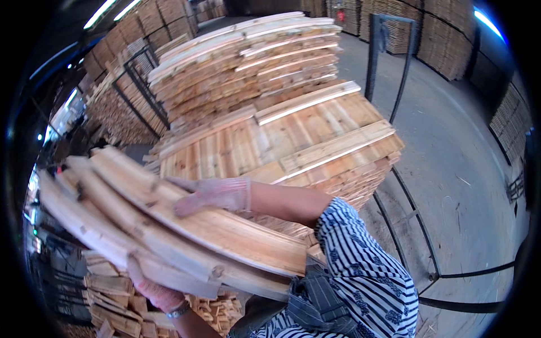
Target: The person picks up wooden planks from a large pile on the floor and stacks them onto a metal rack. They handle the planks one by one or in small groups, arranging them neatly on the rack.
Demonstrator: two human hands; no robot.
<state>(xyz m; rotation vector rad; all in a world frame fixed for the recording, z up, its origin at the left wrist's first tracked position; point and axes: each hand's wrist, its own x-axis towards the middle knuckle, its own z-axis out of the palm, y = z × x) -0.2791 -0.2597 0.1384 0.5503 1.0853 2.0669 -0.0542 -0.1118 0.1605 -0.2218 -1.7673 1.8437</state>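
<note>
Your right hand (220, 194) and left hand (156, 290) clasp boards (248, 232) running slantwise between them; the stack (231, 149) lies beyond your nearer, right fingers.

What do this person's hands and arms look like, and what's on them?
The right hand wears a pinkish-white glove with a pale cuff; the left hand wears a pinker glove, with a shiny band at the wrist. The right sleeve has dark and white stripes with dark patches, ending near the elbow.
</note>
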